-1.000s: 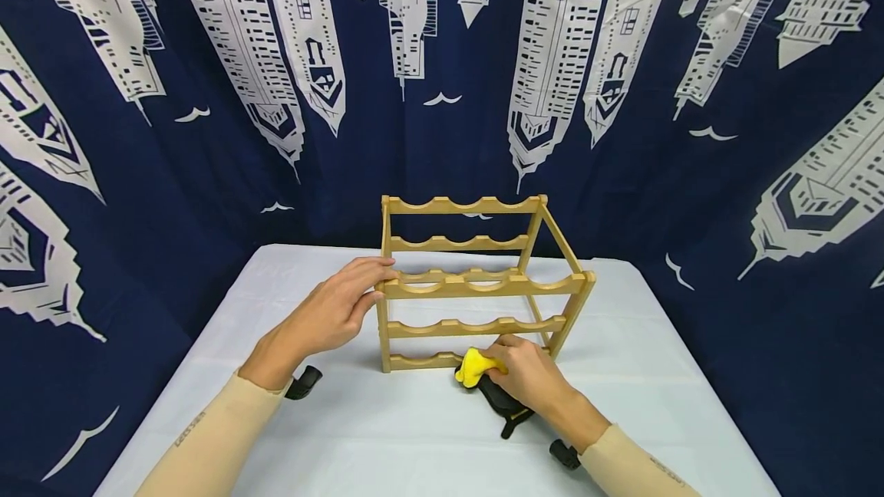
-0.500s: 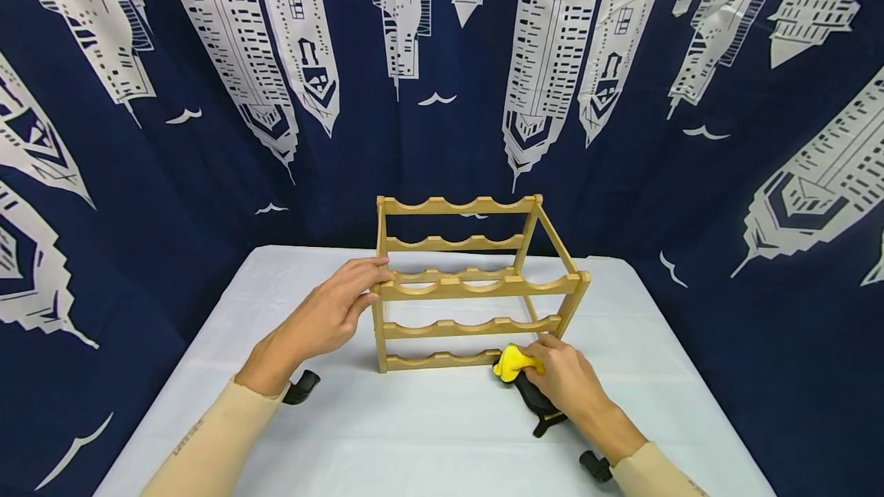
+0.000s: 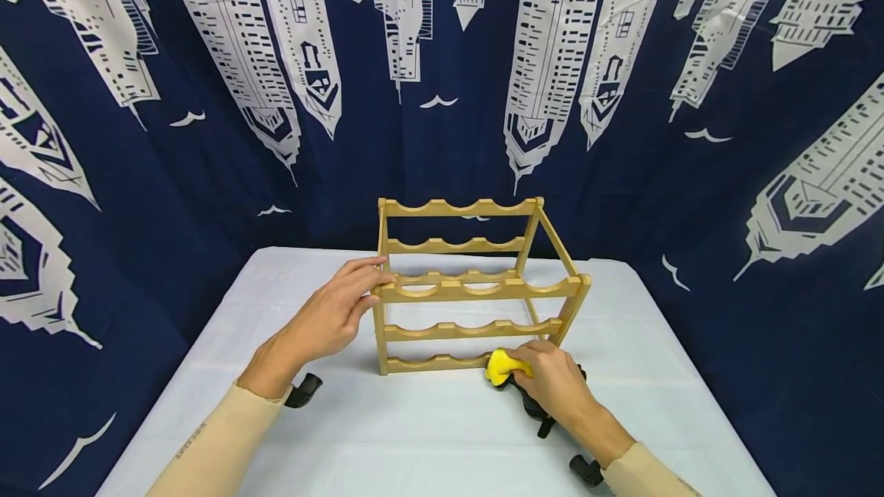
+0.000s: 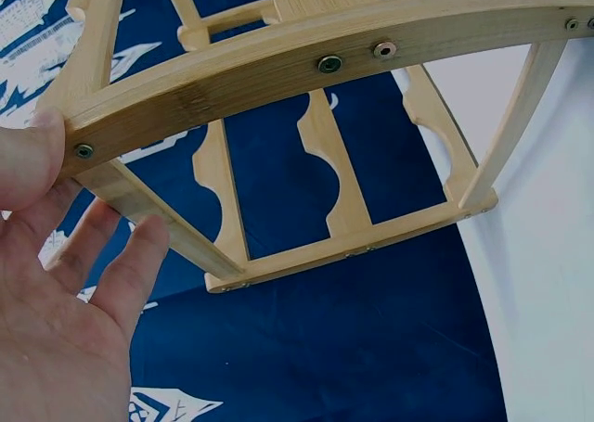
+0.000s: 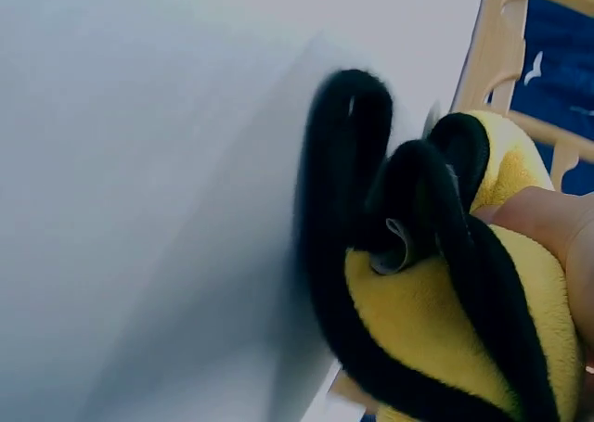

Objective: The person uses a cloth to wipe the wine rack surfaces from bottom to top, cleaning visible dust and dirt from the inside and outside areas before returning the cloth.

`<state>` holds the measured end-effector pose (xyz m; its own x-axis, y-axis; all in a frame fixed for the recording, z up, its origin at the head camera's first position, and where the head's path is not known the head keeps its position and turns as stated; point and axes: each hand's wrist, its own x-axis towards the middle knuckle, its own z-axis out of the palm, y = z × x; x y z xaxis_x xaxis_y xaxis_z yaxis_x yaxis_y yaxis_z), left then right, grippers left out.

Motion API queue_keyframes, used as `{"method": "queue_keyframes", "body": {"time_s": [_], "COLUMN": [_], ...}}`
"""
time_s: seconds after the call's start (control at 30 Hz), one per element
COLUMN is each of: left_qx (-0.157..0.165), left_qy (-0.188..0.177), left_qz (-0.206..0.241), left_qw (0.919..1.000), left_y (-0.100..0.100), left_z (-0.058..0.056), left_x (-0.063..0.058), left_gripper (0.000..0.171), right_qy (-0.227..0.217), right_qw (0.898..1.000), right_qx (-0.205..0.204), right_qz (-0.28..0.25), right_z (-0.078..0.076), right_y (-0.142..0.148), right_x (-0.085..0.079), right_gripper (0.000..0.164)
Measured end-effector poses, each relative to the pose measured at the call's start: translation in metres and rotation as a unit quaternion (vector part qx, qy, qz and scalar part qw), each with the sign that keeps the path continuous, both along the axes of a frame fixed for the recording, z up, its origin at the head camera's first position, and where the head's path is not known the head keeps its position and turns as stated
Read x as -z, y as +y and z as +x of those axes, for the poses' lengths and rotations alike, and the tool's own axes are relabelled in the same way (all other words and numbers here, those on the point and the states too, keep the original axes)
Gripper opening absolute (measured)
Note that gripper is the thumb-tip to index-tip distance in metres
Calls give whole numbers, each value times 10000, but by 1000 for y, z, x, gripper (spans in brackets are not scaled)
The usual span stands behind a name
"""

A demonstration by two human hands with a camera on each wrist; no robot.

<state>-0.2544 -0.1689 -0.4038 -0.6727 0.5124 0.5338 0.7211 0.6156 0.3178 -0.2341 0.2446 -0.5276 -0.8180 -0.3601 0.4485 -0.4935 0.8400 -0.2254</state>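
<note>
A wooden wine rack (image 3: 476, 291) with scalloped rails stands upright on the white-covered table. My left hand (image 3: 334, 313) grips its near left upper corner; in the left wrist view the thumb lies on one side of the wooden rail (image 4: 232, 93) and the fingers on the other. Bunched in my right hand (image 3: 555, 386) is a yellow cleaning cloth (image 3: 503, 368) with black edging, held at the rack's front bottom rail (image 3: 442, 363). Close up in the right wrist view, the folded cloth (image 5: 408, 301) has a small tag. The hand hides the rail's right end.
The white tablecloth (image 3: 414, 443) spreads around the rack. Behind the table hangs a navy curtain (image 3: 442, 152) with white building prints. Small black devices sit at both wrists, the left one (image 3: 304, 390) and the right one (image 3: 585, 471).
My right hand has wiped the cloth rightward along the front bottom rail, then a little back left. My left hand keeps its hold on the rack's corner.
</note>
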Motion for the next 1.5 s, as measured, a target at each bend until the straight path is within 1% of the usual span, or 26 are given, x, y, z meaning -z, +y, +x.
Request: {"method": "queue_keyframes", "body": {"time_s": [0.07, 0.2, 0.3, 0.43, 0.5, 0.57, 0.7, 0.8, 1.0, 1.13, 1.23, 1.37, 1.5], "left_qx": [-2, -29, -30, -2, 13, -11, -50, -68, -65, -45, -53, -68, -40], "left_qy": [-15, -132, -111, -33, -62, -133, -227, -212, -292, -351, -357, -406, -384], "left_qz": [8, 20, 33, 44, 50, 37, 14, 37, 32, 53, 65, 79, 150], "left_qw": [10000, 9999, 9999, 10000, 10000, 9999, 9997, 9997, 9995, 9994, 9993, 9991, 9991], "left_y": [1, 0, 0, 1, 2, 1, -1, -2, -2, -1, -1, -1, -1], "left_z": [0, 1, 1, 0, 0, 0, 2, 3, -1, -2, -1, -1, -1], "left_x": [0, -1, 0, 0, 1, 1, 2, 2, 1, 1, 1, 2, 2], "left_gripper": [30, 31, 30, 29, 30, 30, 32, 32, 32, 33, 33, 32, 32], "right_qy": [77, 385, 571, 599, 565, 535, 539, 565, 534, 402, 242, 74, 240], "right_qw": [9999, 9986, 9965, 9920, 9889, 9866, 9853, 9833, 9764, 9759, 9779, 9798, 9768], "right_qx": [-141, -365, -611, -1111, -1361, -1517, -1587, -1698, -2074, -2129, -2074, -1988, -2050], "right_qz": [25, 73, 38, 104, 189, 265, 337, 330, 272, 253, 117, -203, -570], "right_z": [-1, -1, 1, 1, 0, -2, -3, -3, -7, -11, -10, -5, -1], "right_y": [-7, -17, -25, -44, -57, -72, -95, -109, -142, -160, -163, -155, -149], "right_x": [-1, 0, 1, 3, 4, 4, 5, 5, 4, 3, 2, -1, -7], "right_gripper": [43, 43, 45, 44, 43, 40, 36, 35, 35, 34, 34, 34, 35]}}
